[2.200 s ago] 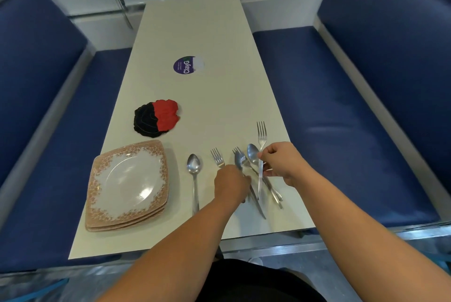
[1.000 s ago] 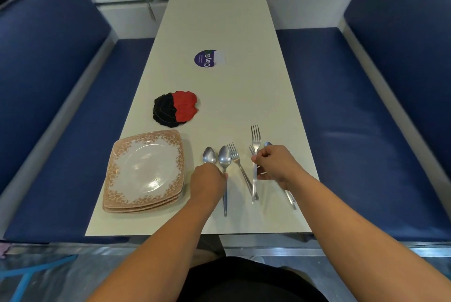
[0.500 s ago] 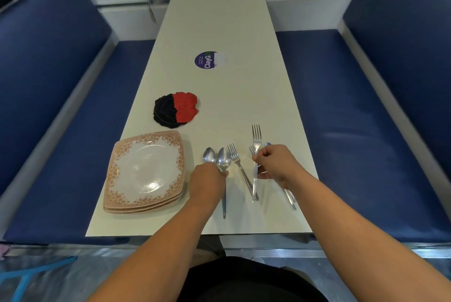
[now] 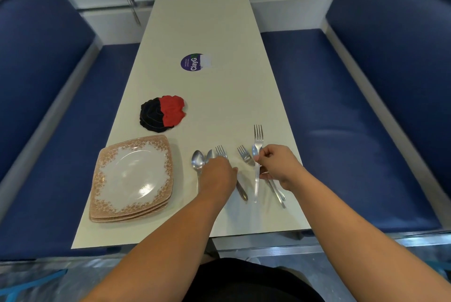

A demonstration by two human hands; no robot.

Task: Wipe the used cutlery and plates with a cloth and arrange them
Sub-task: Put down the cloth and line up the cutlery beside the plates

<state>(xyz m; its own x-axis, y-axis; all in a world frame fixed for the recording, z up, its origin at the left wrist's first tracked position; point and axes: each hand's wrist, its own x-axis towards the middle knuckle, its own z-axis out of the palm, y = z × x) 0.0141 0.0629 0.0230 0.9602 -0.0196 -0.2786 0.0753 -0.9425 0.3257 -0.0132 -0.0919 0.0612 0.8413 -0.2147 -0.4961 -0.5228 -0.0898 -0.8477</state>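
Note:
A stack of square plates (image 4: 131, 177) with brown floral rims sits at the table's near left. A crumpled red and black cloth (image 4: 162, 111) lies just beyond the stack. Two spoons (image 4: 197, 160) lie side by side right of the plates. My left hand (image 4: 218, 175) is closed over the handle of a small fork (image 4: 220, 151) beside them. Another fork (image 4: 242, 153) lies between my hands. My right hand (image 4: 278, 165) pinches the long fork (image 4: 258, 136) at its neck, over a spoon (image 4: 278, 192) whose handle shows below.
The cream table (image 4: 219, 33) is narrow and runs away from me, with a purple round sticker (image 4: 192, 62) at its middle. Blue padded benches (image 4: 341, 106) flank both sides. The near table edge lies just below the cutlery handles.
My left hand has let go of the second spoon, which now lies beside the first, and has moved right onto the small fork. My right hand stays on the long fork.

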